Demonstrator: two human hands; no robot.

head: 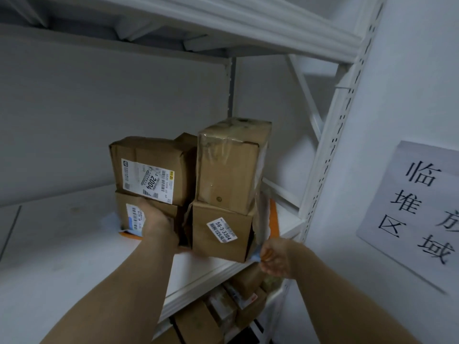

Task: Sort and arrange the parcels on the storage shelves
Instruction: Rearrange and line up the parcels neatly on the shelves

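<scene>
The left hand (pixel 156 220) is touching the lower left box (pixel 123 209); whether its fingers are curling I cannot tell. The right hand (pixel 274 256) is pinching the blue flat packet (pixel 256 255), which is jutting from under the lower right box (pixel 223 244) at the near edge of the shelf (pixel 74 244). Open room is lying to the left.

The shelf (pixel 62 234) offers open room left of the boxes (pixel 228 170); on the right they crowd the upright (pixel 330 150).

I get a dim, grey-blue picture under soft, even light. The upper shelf (pixel 223 23) shades the back wall. Tape on the tall box (pixel 231 165) shines faintly. The post (pixel 327 155) bows toward the edge, and the right hand (pixel 273 259) looks slightly blurred.
</scene>
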